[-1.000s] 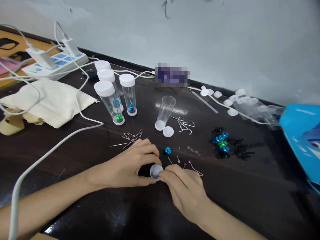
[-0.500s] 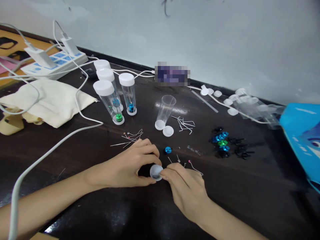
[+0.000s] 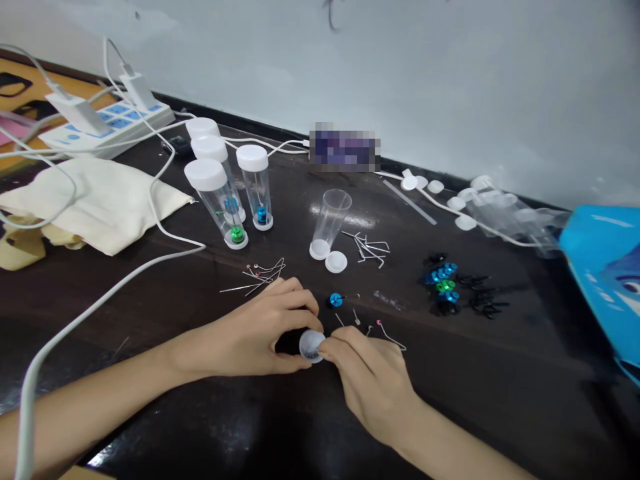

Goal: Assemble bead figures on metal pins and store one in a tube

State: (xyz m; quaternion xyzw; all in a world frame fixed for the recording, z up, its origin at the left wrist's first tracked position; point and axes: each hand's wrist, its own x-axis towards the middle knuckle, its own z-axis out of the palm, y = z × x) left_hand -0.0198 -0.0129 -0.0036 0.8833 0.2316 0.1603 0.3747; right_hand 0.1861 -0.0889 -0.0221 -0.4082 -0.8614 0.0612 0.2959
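Observation:
My left hand (image 3: 265, 327) curls its thumb and fingers around a small round white cap (image 3: 311, 345), its hollow side up, with something small and dark inside. At the cap's right edge, the fingers of my right hand (image 3: 370, 373) are pinched together; what they hold is hidden. Just beyond the hands lies a blue spool-like part (image 3: 335, 300) with a thin wire. Bent metal pins, one with a pink end (image 3: 379, 323), are beside my right hand. An open clear tube (image 3: 331, 220) stands on a white base, another white cap (image 3: 336, 262) next to it.
Several white-capped clear tubes (image 3: 205, 175) stand at the left, near a cream cloth (image 3: 100, 200) and a power strip (image 3: 120, 123). Blue and green parts (image 3: 445, 285) lie right. Loose caps and clear tubes (image 3: 505, 213) rest near a blue package (image 3: 600, 267). White cables cross the left side.
Both hands keep nearly the same place around the cap. The fingers of my right hand have shifted very slightly left at its rim.

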